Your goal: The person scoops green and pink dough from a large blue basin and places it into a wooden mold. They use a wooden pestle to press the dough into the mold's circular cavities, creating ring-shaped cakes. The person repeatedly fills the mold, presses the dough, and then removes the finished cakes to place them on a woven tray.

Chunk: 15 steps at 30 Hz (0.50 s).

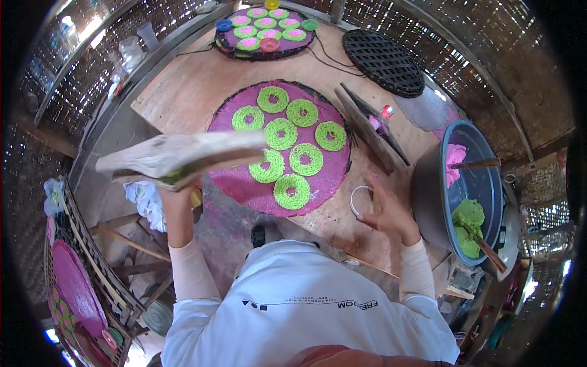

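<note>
My left hand is raised at the left and closed on a wooden press. The press is blurred by motion, with a trace of green dough on its underside; it covers the left edge of a round purple mat. Several green dough rings, pressed into strands, lie on that mat. At the table's front right, my right hand pinches a thin white ring between thumb and fingers, just off the mat's right side.
A second wooden press with pink dough lies right of the mat. Beyond it rests a black woven tray. At the right stands a large tub with pink dough and green dough. Another round tray sits at the back.
</note>
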{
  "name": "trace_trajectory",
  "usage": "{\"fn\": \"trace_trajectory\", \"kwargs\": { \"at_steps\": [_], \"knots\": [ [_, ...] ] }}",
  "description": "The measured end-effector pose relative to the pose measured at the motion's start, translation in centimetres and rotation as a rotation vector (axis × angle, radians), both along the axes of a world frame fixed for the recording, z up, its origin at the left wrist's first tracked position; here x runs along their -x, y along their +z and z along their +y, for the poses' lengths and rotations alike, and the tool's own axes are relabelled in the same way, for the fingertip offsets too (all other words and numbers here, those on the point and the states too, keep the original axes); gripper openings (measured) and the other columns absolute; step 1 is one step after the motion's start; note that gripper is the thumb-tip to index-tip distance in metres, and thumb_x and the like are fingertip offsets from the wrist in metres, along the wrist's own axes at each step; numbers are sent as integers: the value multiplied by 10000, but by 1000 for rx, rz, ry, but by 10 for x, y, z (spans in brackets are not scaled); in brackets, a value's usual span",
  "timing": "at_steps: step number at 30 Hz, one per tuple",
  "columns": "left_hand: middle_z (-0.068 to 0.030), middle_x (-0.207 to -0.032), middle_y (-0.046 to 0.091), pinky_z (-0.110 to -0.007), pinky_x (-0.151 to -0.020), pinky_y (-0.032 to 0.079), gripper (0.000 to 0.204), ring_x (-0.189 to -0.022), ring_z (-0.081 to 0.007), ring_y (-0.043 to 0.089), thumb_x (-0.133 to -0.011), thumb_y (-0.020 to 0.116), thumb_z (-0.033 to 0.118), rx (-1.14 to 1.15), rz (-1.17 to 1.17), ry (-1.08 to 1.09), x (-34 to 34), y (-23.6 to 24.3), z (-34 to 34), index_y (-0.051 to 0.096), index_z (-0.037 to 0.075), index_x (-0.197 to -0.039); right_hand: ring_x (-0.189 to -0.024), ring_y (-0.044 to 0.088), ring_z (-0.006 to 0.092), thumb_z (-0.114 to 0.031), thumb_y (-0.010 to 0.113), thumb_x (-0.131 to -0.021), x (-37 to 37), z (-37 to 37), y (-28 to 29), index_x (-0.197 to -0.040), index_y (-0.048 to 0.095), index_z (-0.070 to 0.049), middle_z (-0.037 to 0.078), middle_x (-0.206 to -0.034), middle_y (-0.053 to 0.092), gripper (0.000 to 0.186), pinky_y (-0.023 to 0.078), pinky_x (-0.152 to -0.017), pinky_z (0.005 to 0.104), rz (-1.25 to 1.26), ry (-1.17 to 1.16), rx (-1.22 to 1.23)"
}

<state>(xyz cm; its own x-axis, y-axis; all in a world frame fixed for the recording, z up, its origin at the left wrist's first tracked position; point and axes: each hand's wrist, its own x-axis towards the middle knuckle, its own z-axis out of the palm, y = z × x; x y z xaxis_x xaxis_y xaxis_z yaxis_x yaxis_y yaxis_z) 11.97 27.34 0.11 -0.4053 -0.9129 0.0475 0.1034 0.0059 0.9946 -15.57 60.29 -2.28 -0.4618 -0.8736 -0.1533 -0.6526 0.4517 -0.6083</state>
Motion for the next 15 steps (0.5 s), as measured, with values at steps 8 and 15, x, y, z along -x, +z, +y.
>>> {"fn": "trace_trajectory", "kwargs": {
  "at_steps": [8, 15],
  "knots": [
    [-75, -815, 609, -269, -684, 469, 298, -731, -160, 586, -622, 669, 26, 306, 14, -77, 72, 0, -48, 580, -21, -902, -1070, 471, 360, -269, 701, -670, 30, -36, 21, -1257, 388, -23, 222, -1154, 488, 709, 360, -915, 412, 358, -279, 333],
    [-18, -611, 520, -235, -464, 374, 199, -496, -106, 483, -694, 651, 204, 113, -267, -40, 96, -36, -206, 562, 57, -793, -1009, 508, 347, -402, 724, -633, 86, -57, -18, -1235, 406, -45, 194, -1107, 518, 769, 408, -840, 411, 604, -468, 92]
  ]
}}
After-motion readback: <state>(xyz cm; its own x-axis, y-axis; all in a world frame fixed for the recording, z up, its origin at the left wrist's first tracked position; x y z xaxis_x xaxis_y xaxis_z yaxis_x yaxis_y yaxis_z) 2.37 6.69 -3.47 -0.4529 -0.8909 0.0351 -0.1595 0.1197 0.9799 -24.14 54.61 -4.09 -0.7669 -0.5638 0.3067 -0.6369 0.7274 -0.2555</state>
